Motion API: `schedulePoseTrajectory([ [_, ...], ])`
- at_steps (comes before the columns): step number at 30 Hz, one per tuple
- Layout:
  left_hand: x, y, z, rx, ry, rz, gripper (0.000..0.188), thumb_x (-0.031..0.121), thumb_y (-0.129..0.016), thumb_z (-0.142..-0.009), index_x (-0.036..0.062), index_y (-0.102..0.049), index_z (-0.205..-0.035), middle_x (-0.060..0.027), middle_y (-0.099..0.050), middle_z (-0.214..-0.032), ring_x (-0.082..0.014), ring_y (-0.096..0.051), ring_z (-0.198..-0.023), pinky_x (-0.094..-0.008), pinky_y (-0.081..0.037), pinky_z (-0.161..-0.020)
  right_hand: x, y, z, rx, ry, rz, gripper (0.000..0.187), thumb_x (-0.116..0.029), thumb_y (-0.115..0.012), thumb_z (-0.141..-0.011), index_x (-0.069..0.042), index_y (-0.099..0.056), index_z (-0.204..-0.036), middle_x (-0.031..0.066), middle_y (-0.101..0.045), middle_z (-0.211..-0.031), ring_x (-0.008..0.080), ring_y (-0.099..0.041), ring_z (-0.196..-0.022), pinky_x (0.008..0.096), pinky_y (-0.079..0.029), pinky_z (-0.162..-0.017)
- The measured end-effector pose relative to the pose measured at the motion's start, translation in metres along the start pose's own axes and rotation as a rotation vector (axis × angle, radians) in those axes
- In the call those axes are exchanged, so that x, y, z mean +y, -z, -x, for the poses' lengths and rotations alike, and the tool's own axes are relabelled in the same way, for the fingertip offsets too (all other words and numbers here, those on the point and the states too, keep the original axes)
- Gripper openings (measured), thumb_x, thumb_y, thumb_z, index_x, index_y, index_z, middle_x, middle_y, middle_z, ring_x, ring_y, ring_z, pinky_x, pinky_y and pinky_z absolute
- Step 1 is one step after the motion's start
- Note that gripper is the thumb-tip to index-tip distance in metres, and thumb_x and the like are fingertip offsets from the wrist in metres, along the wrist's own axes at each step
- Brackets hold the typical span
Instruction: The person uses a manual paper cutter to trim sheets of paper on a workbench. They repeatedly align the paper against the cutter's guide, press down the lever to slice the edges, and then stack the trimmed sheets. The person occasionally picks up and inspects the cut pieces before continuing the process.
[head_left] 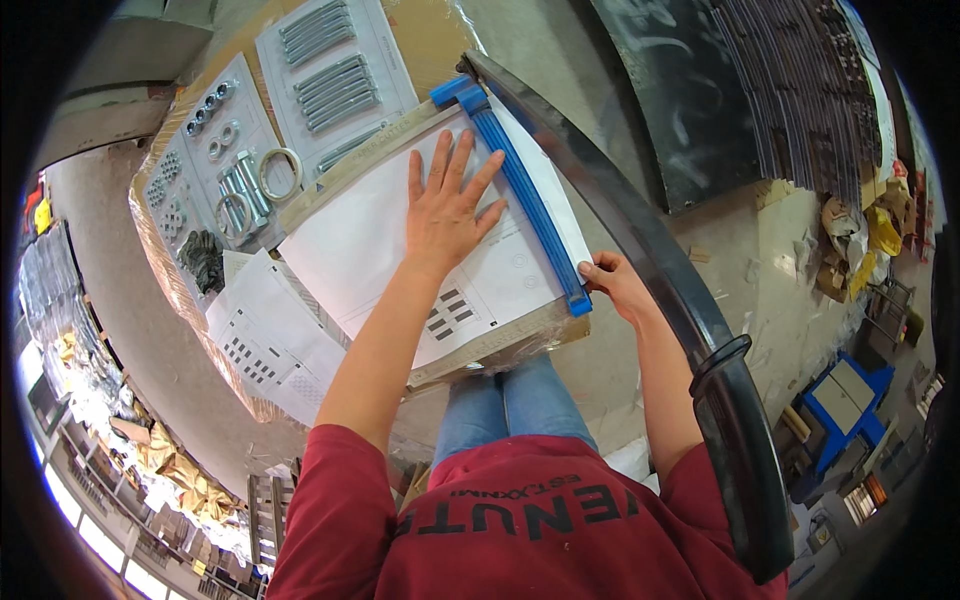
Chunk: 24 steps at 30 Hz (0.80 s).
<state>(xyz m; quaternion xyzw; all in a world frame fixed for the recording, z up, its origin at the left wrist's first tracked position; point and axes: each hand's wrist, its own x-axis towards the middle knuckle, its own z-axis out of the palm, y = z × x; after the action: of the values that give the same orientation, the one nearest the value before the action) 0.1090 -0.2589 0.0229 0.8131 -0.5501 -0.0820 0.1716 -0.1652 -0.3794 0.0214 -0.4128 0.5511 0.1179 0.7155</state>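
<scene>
A white printed sheet (350, 260) lies on the bed of a guillotine paper cutter (522, 335) in front of me. My left hand (442, 215) is spread flat on the sheet, its thumb and index fingertip close to the blue clamp bar (522, 190). Past that bar, a strip of paper sticks out on the right. My right hand (618, 287) pinches this strip near its lower corner, beside the bar's near end. The cutter's long black blade arm (625, 215) stands raised to the right of the bed, its black handle (738, 455) reaching back past my right forearm.
Left of the cutter, packed bolts (335, 90), nuts, washers and metal rings (280, 173) lie on the wrapped table. A dark glove (202, 260) and loose printed sheets (265, 335) are nearer. A stack of dark sheets (790, 90) stands at the far right.
</scene>
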Motion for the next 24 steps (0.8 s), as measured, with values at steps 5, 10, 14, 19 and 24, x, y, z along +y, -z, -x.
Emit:
schedulePoseTrajectory([
  [5,-0.005,-0.001,0.001,-0.002,-0.029,-0.048,0.066,0.049,-0.064,-0.087,0.0367,-0.04,-0.146,-0.0059,-0.031,-0.157,-0.0286,-0.02,-0.148,-0.0573,-0.013,-0.119,-0.01,-0.008,0.011,0.014,0.002,-0.037,0.027,-0.025,-0.072,-0.09,-0.001,-0.066,-0.1,0.0042,-0.064,-0.087,0.0135,-0.058,-0.08,0.0291,-0.047,-0.078],
  [10,0.007,0.002,-0.005,0.015,-0.019,-0.085,0.066,0.055,-0.066,-0.083,0.0247,-0.05,-0.14,-0.0109,-0.034,-0.155,-0.0355,-0.026,-0.145,-0.062,-0.016,-0.116,0.005,-0.005,0.004,0.062,0.073,-0.1,0.026,-0.023,-0.071,-0.091,0.0,-0.066,-0.1,0.0037,-0.064,-0.088,0.0127,-0.058,-0.08,0.0284,-0.047,-0.078],
  [14,0.037,0.009,-0.02,0.018,0.009,-0.214,0.076,0.06,-0.068,-0.077,0.0113,-0.056,-0.134,-0.0145,-0.037,-0.152,-0.0376,-0.033,-0.141,-0.063,-0.024,-0.111,0.013,0.003,-0.003,0.077,0.066,0.027,0.023,-0.022,-0.07,-0.091,-0.001,-0.065,-0.1,0.0036,-0.064,-0.09,0.0119,-0.058,-0.082,0.0287,-0.047,-0.078],
  [19,0.049,0.0,-0.027,-0.133,0.045,-0.27,0.093,0.065,-0.07,-0.072,-0.0022,-0.052,-0.133,-0.0189,-0.033,-0.154,-0.037,-0.03,-0.143,-0.0632,-0.028,-0.109,0.001,0.0,-0.006,0.025,0.11,-0.015,0.022,-0.02,-0.071,-0.09,0.0,-0.065,-0.096,0.004,-0.064,-0.084,0.0133,-0.058,-0.074,0.029,-0.047,-0.071],
  [24,0.041,-0.013,-0.007,-0.047,0.026,-0.065,0.107,0.068,-0.067,-0.074,-0.0054,-0.034,-0.144,-0.0197,-0.017,-0.16,-0.0368,-0.016,-0.148,-0.0628,-0.012,-0.115,0.008,0.006,-0.006,-0.062,0.127,0.019,0.023,-0.02,-0.071,-0.091,-0.001,-0.064,-0.101,0.0033,-0.064,-0.091,0.0123,-0.058,-0.079,0.0282,-0.048,-0.076],
])
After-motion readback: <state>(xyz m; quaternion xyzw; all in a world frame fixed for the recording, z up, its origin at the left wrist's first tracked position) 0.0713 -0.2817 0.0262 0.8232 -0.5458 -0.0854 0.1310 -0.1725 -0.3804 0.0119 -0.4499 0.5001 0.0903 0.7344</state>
